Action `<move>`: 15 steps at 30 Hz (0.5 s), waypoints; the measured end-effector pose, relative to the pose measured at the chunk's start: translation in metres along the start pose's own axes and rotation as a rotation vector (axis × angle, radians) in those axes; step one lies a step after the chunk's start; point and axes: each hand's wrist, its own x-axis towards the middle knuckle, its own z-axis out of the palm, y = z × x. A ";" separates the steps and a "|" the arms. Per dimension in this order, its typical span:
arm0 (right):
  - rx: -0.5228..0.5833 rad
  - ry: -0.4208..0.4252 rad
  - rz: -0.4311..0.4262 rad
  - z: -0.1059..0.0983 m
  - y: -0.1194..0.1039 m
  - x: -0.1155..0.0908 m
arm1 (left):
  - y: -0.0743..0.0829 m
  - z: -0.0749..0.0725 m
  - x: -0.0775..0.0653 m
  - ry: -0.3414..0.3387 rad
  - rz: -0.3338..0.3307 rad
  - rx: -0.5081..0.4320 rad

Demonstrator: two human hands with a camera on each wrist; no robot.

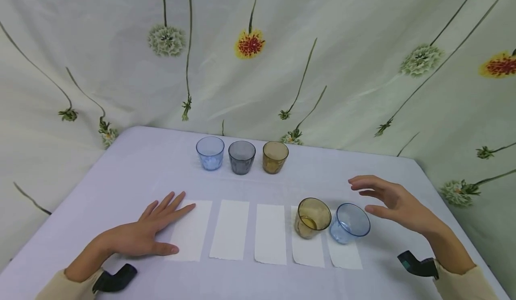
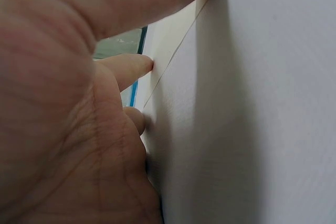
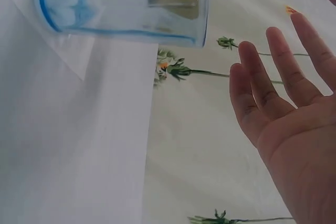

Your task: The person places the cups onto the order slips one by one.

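Observation:
My left hand rests with spread fingers on the table, thumb and fingertip at the left edge of the leftmost white paper strip. In the left wrist view its fingertips meet that paper. My right hand is raised just right of a blue glass, fingers apart and holding nothing. The blue glass stands upright on the rightmost strip; the right wrist view shows its side beyond a gap from the fingers. An amber glass stands left of it on the neighbouring strip.
At the back of the table stand a blue glass, a grey glass and an amber glass in a row. Two more paper strips, one of them the middle strip, lie flat. A flowered cloth hangs behind the table.

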 end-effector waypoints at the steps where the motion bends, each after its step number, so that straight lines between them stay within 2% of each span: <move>1: 0.007 0.008 0.006 -0.001 0.002 -0.003 | 0.000 0.000 0.000 0.002 0.002 0.005; 9: 0.066 0.049 0.092 -0.002 0.019 -0.023 | 0.000 0.000 0.000 0.013 0.012 0.023; 15: 0.176 0.027 0.071 0.004 0.032 -0.031 | 0.000 0.000 0.000 0.002 -0.006 -0.011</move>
